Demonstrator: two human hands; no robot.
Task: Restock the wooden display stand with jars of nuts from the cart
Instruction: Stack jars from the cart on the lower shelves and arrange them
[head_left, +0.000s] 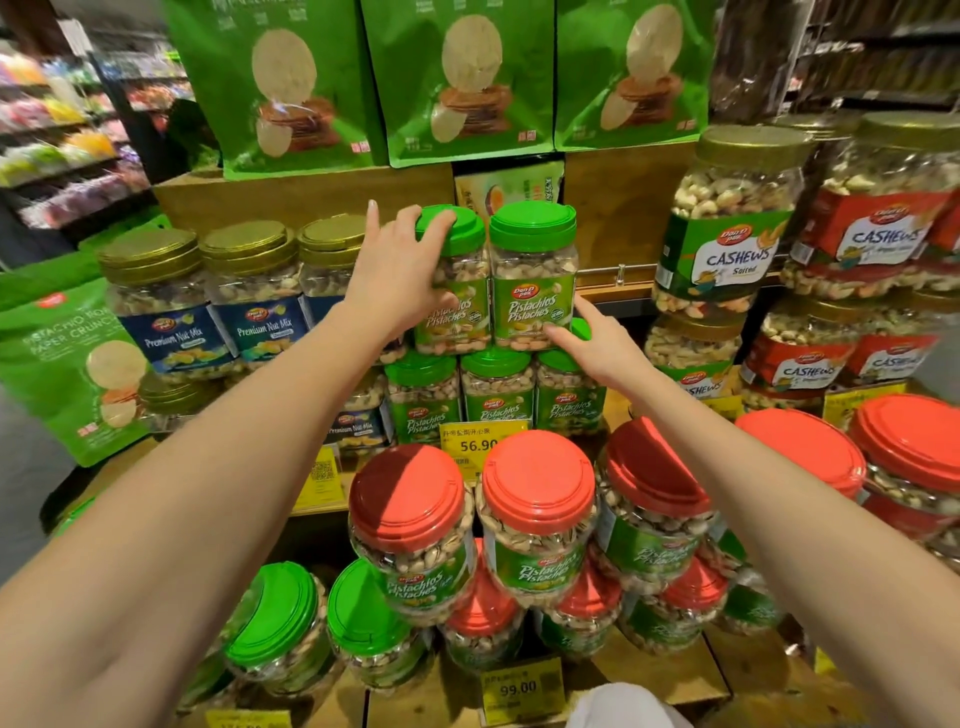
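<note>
Gripping the left pistachio jar (462, 332) in the head view, the left hand (400, 275) has its fingers (434, 228) curled over the green lid, with the thumb low on the label. The right hand (597, 345) holds nothing; its fingers (563, 332) are nearly straight, tips touching the lower corner of the right pistachio jar (532, 275). Both jars stand upright, side by side and touching, on the wooden display stand (311, 195), atop a row of three green-lidded jars (496, 389). Red-lidded pistachio jars (537, 499) occupy the tier below. Premium Nut Mix jars (156, 312) stand to the left, cashew jars (727, 234) to the right, and green snack bags (457, 78) above. A yellow price tag (480, 441) reads 56.90.
</note>
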